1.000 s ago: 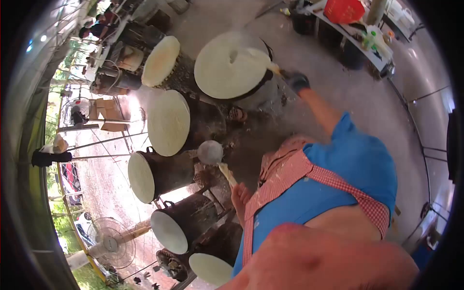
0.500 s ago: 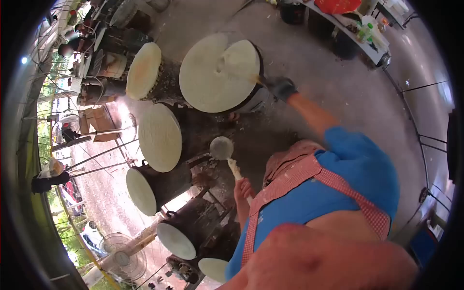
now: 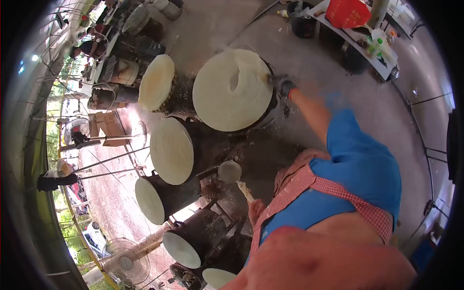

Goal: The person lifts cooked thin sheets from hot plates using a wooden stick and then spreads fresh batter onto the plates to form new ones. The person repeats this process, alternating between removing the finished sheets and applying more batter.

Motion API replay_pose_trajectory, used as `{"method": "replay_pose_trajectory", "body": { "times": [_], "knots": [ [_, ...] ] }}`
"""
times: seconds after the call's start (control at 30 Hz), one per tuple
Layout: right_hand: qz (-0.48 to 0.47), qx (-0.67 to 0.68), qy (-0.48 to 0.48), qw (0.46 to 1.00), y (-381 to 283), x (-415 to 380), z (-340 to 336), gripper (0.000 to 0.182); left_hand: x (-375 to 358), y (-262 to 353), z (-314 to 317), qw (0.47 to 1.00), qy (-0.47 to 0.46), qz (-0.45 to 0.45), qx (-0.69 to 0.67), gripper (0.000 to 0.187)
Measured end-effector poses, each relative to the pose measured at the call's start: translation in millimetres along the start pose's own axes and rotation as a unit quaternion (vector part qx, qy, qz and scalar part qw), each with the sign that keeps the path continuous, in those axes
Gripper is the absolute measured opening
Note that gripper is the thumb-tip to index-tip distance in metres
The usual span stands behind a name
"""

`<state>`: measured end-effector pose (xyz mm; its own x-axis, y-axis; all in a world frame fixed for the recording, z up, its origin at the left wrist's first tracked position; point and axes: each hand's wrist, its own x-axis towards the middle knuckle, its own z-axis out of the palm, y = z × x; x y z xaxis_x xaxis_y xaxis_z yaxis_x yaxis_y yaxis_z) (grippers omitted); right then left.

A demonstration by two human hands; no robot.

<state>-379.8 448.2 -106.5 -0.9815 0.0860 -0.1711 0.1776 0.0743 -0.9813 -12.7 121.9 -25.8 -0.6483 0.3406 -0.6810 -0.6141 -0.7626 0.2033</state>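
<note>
My right hand [image 3: 286, 86], in a dark glove, is closed at the right rim of the largest round griddle [image 3: 220, 106]. It grips a short tool smeared by motion, its tip overlapping the rim. A pale, batter-like layer covers this griddle, with an oval, darker gap [image 3: 235, 79] and raised folds near its upper middle. Lower down, close to my apron, my left hand [image 3: 256, 210] is wrapped round the pale handle of a ladle [image 3: 229, 171]. The ladle's round bowl points away from me, beside the dark drums under the griddles.
More white-topped round griddles [image 3: 171, 151] curve down the left side, one with a browned patch [image 3: 157, 83]. Buckets [image 3: 123, 71] and another person [image 3: 89, 48] are at upper left. A table with a red item [image 3: 348, 13] stands upper right, a fan [image 3: 126, 262] lower left.
The whole view has shifted, moving things right and down. My right hand's tool has come back from over the batter to the rim; the oval gap shows more clearly. My left hand keeps the ladle.
</note>
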Motion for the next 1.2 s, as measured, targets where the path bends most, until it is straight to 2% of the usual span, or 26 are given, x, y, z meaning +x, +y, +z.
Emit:
{"method": "replay_pose_trajectory", "body": {
  "times": [0.03, 0.1, 0.13, 0.2, 0.23, 0.27, 0.33, 0.37, 0.43, 0.5, 0.53, 0.6, 0.67, 0.7, 0.77, 0.8, 0.83, 0.87, 0.9, 0.97, 1.0, 1.07, 1.1, 1.2],
  "knots": [
    [0.043, 0.013, -0.016, 0.999, 26, -12, 18, 0.04, -3, 6, 4, 0.986, 0.114, 0.029, 0.118, 0.027],
    [0.033, 0.034, -0.069, 0.996, 122, 31, 21, 0.038, 4, 13, -34, 0.992, 0.126, -0.024, 0.004, 0.028],
    [0.022, -0.083, -0.063, 0.994, 109, 9, 16, 0.04, 0, 12, -36, 0.991, 0.133, -0.035, -0.006, 0.028],
    [0.023, -0.18, -0.065, 0.981, 76, -38, 13, 0.041, -18, 22, -36, 0.989, 0.022, -0.045, -0.142, 0.028],
    [0.142, -0.088, 0.001, 0.986, 25, -47, -9, 0.041, -28, 25, -29, 0.982, -0.029, -0.044, -0.182, 0.028],
    [0.258, 0.004, 0.067, 0.964, -21, -57, -31, 0.042, -28, 27, -31, 0.982, -0.029, -0.046, -0.18, 0.028],
    [0.336, 0.063, 0.008, 0.94, -54, -106, -5, 0.03, -38, 36, -37, 0.972, -0.04, -0.034, -0.229, 0.028],
    [0.295, 0.035, -0.004, 0.955, -51, -118, 1, 0.029, -31, 40, -33, 0.972, -0.049, -0.037, -0.227, 0.028],
    [0.221, -0.02, -0.038, 0.974, -28, -138, 17, 0.029, -32, 46, -28, 0.934, -0.081, -0.074, -0.341, 0.027],
    [0.178, -0.042, -0.058, 0.982, 13, -125, 16, 0.03, -31, 49, -36, 0.941, -0.086, -0.061, -0.321, 0.028],
    [0.035, -0.072, -0.043, 0.996, 47, -101, -1, 0.032, -29, 53, -39, 0.949, -0.091, -0.046, -0.299, 0.028],
    [-0.122, -0.093, -0.02, 0.988, 34, -62, -11, 0.035, -30, 56, -32, 0.947, -0.107, -0.056, -0.298, 0.027],
    [-0.07, -0.297, 0.14, 0.942, -38, -42, -26, 0.032, -20, 61, -26, 0.943, -0.121, -0.073, -0.3, 0.027],
    [-0.072, -0.294, 0.142, 0.942, -34, -20, -22, 0.032, -15, 62, -24, 0.942, -0.132, -0.058, -0.301, 0.026],
    [-0.027, -0.493, 0.043, 0.869, -13, 15, -8, 0.043, -12, 69, -28, 0.942, -0.134, -0.039, -0.304, 0.026],
    [-0.025, -0.49, 0.037, 0.871, -24, 2, -5, 0.043, -1, 79, -35, 0.948, -0.154, -0.056, -0.274, 0.025],
    [-0.1, -0.533, -0.031, 0.84, -35, -17, -9, 0.035, 9, 85, -42, 0.95, -0.173, -0.074, -0.248, 0.024],
    [-0.174, -0.57, -0.102, 0.796, -48, -32, -14, 0.032, 14, 90, -40, 0.955, -0.141, -0.058, -0.254, 0.024],
    [-0.176, -0.573, -0.115, 0.792, -52, -36, -22, 0.032, 23, 96, -36, 0.958, -0.11, -0.043, -0.261, 0.023],
    [-0.155, -0.61, -0.133, 0.766, -49, -43, -42, 0.033, 50, 119, -43, 0.975, -0.136, -0.044, -0.17, 0.023],
    [-0.16, -0.611, -0.143, 0.762, -41, -49, -46, 0.033, 57, 125, -23, 0.969, -0.137, -0.049, -0.201, 0.024],
    [-0.119, -0.532, 0.009, 0.838, -28, -60, -51, 0.032, 78, 137, 23, 0.967, -0.132, -0.05, -0.212, 0.026],
    [-0.117, -0.523, 0.038, 0.843, -22, -68, -47, 0.032, 89, 144, 38, 0.973, -0.119, -0.047, -0.193, 0.028],
    [-0.132, -0.561, -0.002, 0.817, -27, -95, -42, 0.033, 118, 154, 84, 0.983, -0.116, -0.047, -0.135, 0.029]
  ]
}}
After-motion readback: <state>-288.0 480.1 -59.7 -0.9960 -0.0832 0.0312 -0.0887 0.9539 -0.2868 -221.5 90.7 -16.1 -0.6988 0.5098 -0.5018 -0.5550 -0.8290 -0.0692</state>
